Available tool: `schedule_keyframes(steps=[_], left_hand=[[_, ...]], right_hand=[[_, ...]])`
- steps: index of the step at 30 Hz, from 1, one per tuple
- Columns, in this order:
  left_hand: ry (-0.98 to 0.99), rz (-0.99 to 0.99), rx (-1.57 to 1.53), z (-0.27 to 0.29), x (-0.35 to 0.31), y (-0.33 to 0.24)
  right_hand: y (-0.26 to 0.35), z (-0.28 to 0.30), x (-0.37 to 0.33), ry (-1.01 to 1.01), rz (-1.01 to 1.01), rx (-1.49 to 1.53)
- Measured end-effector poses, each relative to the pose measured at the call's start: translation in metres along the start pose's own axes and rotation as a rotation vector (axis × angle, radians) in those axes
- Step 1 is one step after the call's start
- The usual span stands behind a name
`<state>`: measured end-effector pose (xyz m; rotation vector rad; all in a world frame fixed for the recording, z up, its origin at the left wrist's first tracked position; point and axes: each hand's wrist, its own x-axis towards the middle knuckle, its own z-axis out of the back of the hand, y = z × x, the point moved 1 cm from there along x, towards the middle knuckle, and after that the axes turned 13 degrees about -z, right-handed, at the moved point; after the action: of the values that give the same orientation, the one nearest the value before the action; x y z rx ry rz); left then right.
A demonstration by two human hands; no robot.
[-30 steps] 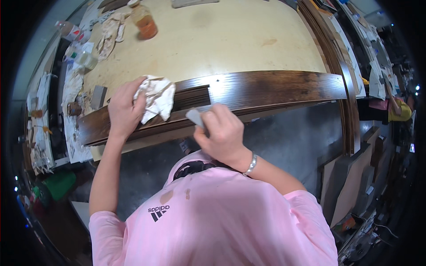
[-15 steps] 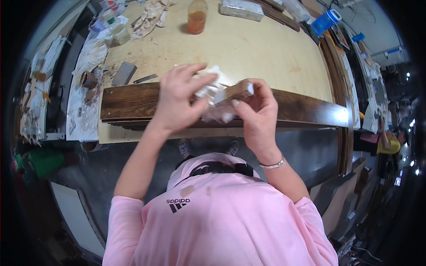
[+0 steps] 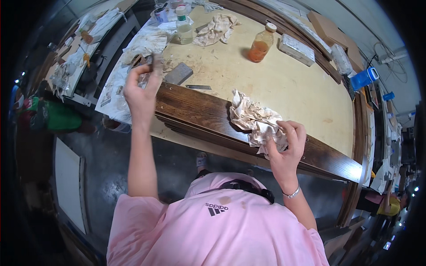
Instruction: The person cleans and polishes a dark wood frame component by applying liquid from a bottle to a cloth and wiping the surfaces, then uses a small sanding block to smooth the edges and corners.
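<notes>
A crumpled cream rag [image 3: 255,116] lies across the top of a dark brown stained wood board [image 3: 195,106]. My right hand [image 3: 288,144] pinches the rag's right end between thumb and fingers. Out to the left, my left hand [image 3: 143,91] is raised with bent fingers over the board's left end, by a brown-stained can [image 3: 138,60]. Motion smears its fingertips, so I cannot tell whether anything is in them. Just beyond the board lie a grey block [image 3: 179,73] and a thin dark metal strip [image 3: 198,87].
More boards are stacked beneath the top one along the table's [image 3: 301,97] near edge. Farther back stand a bottle of orange liquid [image 3: 261,43], a clear bottle [image 3: 184,29], another rag [image 3: 217,30] and a wrapped block [image 3: 296,50]. A blue jug [image 3: 364,79] is at the right.
My hands were together over the board, with a rag and a small brown block between them. Now they are apart, my left hand far left; the rag lies spread on the board. The view has turned.
</notes>
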<state>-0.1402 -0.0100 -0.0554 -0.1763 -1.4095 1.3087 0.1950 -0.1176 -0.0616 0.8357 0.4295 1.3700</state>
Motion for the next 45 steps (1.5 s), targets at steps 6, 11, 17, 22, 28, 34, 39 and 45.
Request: schedule_keyframes(steps=[6,11,17,22,28,34,39,45], left_hand=[[0.514,0.122,0.887,0.015,-0.028,0.196],[0.194,-0.025,0.482,0.055,-0.013,0.269],[0.468,-0.047,0.013,0.000,0.004,0.073],[1.057,-0.498,0.501,-0.073,-0.026,-0.011],[0.944,-0.498,0.428,-0.070,-0.030,0.001],[0.993,-0.464,0.443,-0.075,-0.031,0.013],[0.951,-0.454,0.398,-0.065,-0.025,0.016],[0.965,-0.436,0.358,-0.076,-0.027,0.015]], right_hand=[[0.003,-0.025,0.009,0.016,0.124,-0.216],[-0.007,-0.022,0.024,0.002,0.036,0.065],[-0.089,0.112,0.030,-0.598,-0.096,-0.388],[-0.086,0.087,0.003,-0.256,0.028,-0.286],[-0.195,0.178,-0.016,-0.464,-0.318,-0.512],[-0.174,0.167,-0.021,-0.341,-0.211,-0.309],[-0.194,0.176,-0.031,-0.458,-0.068,-0.568],[-0.250,0.248,-0.038,-0.433,-0.308,-0.687]])
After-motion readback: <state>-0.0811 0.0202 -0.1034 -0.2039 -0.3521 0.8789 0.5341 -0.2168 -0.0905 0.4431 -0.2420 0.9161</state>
